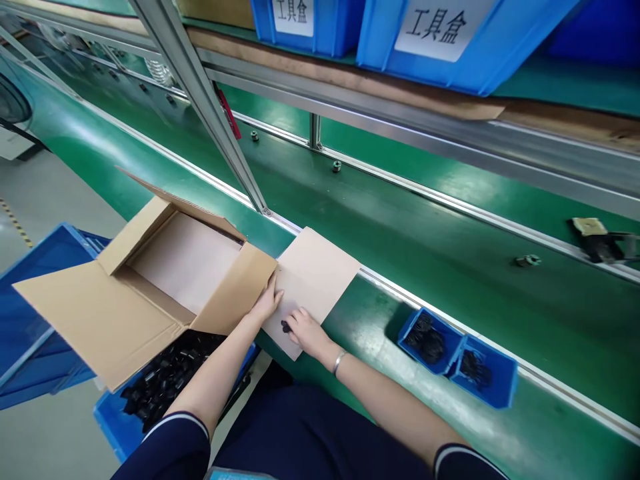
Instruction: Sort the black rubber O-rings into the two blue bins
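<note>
My right hand [306, 331] is over a flat cardboard sheet [320, 267], its fingers closed on a small black part [285, 327]. The part's exact kind is hard to make out. My left hand [267, 301] rests at the sheet's left edge, against a flap of the open cardboard box [235, 287]; its fingers are stretched out with the thumb apart. Inside the box lies a flat pale sheet [187, 260]. Below the box, a blue bin [113, 420] holds many small black parts [167, 377], partly covered by my left forearm.
Two small blue bins [500, 393] with black pieces stand to the right on the green bench. Behind the metal rail lies a green conveyor belt [400, 233] with several small metal parts. A slanted metal post [200, 100] and a shelf with blue boxes [440, 40] rise ahead.
</note>
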A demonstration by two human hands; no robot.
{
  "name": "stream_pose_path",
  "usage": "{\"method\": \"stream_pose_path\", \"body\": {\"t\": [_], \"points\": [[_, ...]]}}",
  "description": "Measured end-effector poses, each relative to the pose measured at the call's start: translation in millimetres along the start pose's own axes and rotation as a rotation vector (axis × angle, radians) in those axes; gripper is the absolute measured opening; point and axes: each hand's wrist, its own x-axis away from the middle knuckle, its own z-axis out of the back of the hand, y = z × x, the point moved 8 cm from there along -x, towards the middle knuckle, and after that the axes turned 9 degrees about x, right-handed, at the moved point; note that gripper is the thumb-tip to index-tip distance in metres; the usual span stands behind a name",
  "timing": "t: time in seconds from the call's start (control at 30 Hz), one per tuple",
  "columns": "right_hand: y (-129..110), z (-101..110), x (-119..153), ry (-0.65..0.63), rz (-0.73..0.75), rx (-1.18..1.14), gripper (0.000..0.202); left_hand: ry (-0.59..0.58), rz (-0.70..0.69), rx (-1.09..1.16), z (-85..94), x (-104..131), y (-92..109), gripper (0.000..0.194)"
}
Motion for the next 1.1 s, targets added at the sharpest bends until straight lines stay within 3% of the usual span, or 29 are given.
{"method": "stream_pose_path", "body": {"t": [0.17, 0.33, 0.47, 0.6, 0.7, 0.77, 0.87, 0.93, 1.03, 1.1], "points": [[63, 30, 74, 0.159, -0.237, 0.01, 0.035, -0.006, 0.053, -0.037, -4.1, 1, 3, 0.065], [120, 27, 149, 0.223, -0.439, 0.097, 0.032, -0.028, 0.077, -0.088, -13.7, 5, 14, 0.074], [133, 16, 175, 0.21, -0.521, 0.18, 0.032, -0.12, 0.009, -0.106, -32.8, 23, 41, 0.087], [137, 17, 186, 0.231, -0.665, 0.285, 0.034, -0.312, -0.139, -0.084, -67.1, 63, 80, 0.107], [137, 25, 197, 0.254, -0.773, 0.362, 0.035, -0.441, -0.194, -0.066, -87.8, 89, 94, 0.1], [132, 31, 202, 0.259, -0.805, 0.405, 0.036, -0.48, -0.187, -0.065, -91.9, 94, 95, 0.091], [121, 41, 202, 0.253, -0.798, 0.464, 0.038, -0.507, -0.175, -0.055, -80.5, 90, 94, 0.087], [115, 50, 197, 0.251, -0.782, 0.499, 0.037, -0.538, -0.204, -0.024, -60.8, 91, 103, 0.089], [106, 70, 176, 0.263, -0.737, 0.535, 0.034, -0.593, -0.337, 0.063, -9.5, 109, 135, 0.08], [94, 91, 148, 0.276, -0.673, 0.537, 0.032, -0.568, -0.454, 0.114, 42.4, 126, 156, 0.061]]}}
